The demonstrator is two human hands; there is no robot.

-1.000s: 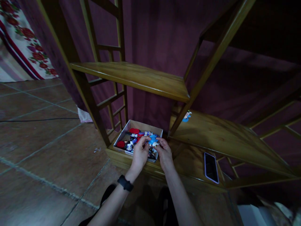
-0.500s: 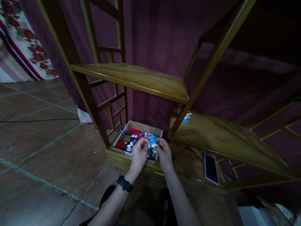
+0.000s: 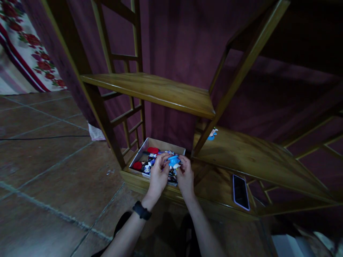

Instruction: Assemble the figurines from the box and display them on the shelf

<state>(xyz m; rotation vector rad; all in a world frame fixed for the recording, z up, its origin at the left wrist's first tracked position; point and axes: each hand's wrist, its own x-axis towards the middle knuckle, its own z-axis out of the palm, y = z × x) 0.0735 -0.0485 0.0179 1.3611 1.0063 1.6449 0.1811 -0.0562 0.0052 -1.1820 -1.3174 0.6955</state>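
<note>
Both my hands pinch a small blue and white toy figure (image 3: 174,161) over an open cardboard box (image 3: 144,147) of several small toys. My left hand (image 3: 158,175), with a black wristband, grips the figure's left side with closed fingers. My right hand (image 3: 184,175) holds its right side, fingers curled. The box sits on the bottom board of a wooden shelf unit (image 3: 150,87).
A phone (image 3: 240,191) lies flat on the bottom board to the right. Another small blue figure (image 3: 212,133) stands on the middle shelf board. A flowered cloth (image 3: 29,43) hangs at the far left above the brown tiled floor (image 3: 53,171).
My hands with the blue figure have drifted slightly left and closer together; little else differs.
</note>
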